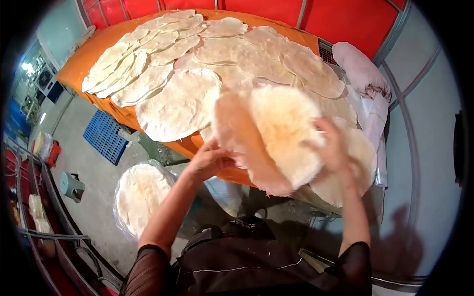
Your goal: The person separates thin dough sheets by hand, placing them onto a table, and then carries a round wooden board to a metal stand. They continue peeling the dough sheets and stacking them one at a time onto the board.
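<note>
we are looking at a flatbread bakery's work area: dozens of thin round flatbreads (207, 64) are lying spread out, overlapping, on a long table under an orange cloth (79, 66). another stack of flatbreads (140, 195) is sitting in clear plastic on the bare concrete floor (94, 163), near a blue plastic pallet (103, 136) and red wall panels (345, 17).

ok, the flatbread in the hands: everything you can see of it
The flatbread is a large, thin, round sheet, pale cream with light tan patches, blurred. It is held up tilted over the near edge of the orange table. The left hand grips its lower left edge; the right hand lies against its right side. Its lower edge droops.
</note>
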{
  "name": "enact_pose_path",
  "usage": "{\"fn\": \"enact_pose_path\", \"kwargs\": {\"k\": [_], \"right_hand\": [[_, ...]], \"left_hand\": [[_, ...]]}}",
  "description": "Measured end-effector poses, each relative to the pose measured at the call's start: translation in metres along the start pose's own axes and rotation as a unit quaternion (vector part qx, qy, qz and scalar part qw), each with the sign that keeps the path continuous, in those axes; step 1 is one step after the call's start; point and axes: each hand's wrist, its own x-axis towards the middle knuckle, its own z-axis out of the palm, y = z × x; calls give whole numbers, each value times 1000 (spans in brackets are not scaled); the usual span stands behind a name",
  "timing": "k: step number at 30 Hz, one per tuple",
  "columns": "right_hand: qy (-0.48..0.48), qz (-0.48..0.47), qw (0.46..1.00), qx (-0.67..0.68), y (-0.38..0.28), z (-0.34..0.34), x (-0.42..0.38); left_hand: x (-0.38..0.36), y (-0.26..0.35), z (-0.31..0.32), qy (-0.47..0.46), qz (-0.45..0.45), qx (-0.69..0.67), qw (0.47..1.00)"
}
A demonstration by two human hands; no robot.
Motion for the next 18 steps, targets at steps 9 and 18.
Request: {"fn": "enact_pose_path", "kwargs": {"k": [9, 18], "right_hand": [[-263, 97, 928, 247, -43, 105, 4], [-306, 159, 808, 477, -5, 96, 19]], "left_hand": [[26, -32, -23, -23, 58, -14, 998], [51, -30, -2, -54, 81, 66, 993]]}}
